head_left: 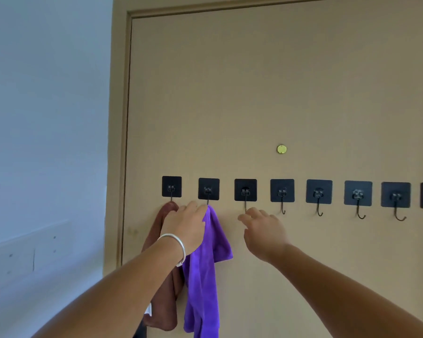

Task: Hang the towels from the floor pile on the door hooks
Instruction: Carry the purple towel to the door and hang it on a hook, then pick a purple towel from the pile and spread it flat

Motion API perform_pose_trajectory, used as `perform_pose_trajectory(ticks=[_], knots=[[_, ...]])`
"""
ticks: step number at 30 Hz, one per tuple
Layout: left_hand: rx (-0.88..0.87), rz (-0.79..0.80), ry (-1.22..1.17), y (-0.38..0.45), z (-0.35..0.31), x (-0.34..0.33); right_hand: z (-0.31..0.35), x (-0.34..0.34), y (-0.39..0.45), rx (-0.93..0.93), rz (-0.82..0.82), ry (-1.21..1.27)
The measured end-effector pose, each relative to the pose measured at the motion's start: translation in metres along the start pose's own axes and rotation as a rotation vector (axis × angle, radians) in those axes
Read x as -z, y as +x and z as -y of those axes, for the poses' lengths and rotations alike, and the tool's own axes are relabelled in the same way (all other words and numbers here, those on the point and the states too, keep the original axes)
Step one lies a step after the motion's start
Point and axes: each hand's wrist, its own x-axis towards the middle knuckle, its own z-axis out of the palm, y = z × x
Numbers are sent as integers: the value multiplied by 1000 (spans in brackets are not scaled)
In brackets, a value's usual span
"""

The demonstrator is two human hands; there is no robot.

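Observation:
A row of several black adhesive hooks crosses the tan door [279, 93]. A brown towel [165, 301] hangs from the first hook [171, 187] at the left. A purple towel [203, 276] hangs from the second hook [208, 189]. My left hand [187, 228], with a silver bangle on the wrist, grips the top of the purple towel right under that hook. My right hand [261, 230] hovers with fingers spread just below the third hook [245, 191], holding nothing. The floor pile is out of view.
Bare hooks [319, 193] continue to the right along the door. A brass peephole [281, 149] sits above the row. The door frame [122, 142] and a pale wall [47, 118] are at the left.

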Motion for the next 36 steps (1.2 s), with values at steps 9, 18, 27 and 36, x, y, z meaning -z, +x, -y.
perform_pose_trajectory(ticks=[9, 18, 27, 36], knots=[[-296, -137, -23, 18, -116, 9, -102, 35, -66, -166, -25, -109], [-577, -185, -216, 52, -249, -6, -194, 81, -155, -465, 1, -333], [-854, -224, -479, 48, -356, -8, -219, 154, -244, -768, 80, -618], [-1129, -196, -779, -17, -451, 25, -154, 239, -350, -1126, 199, -897]])
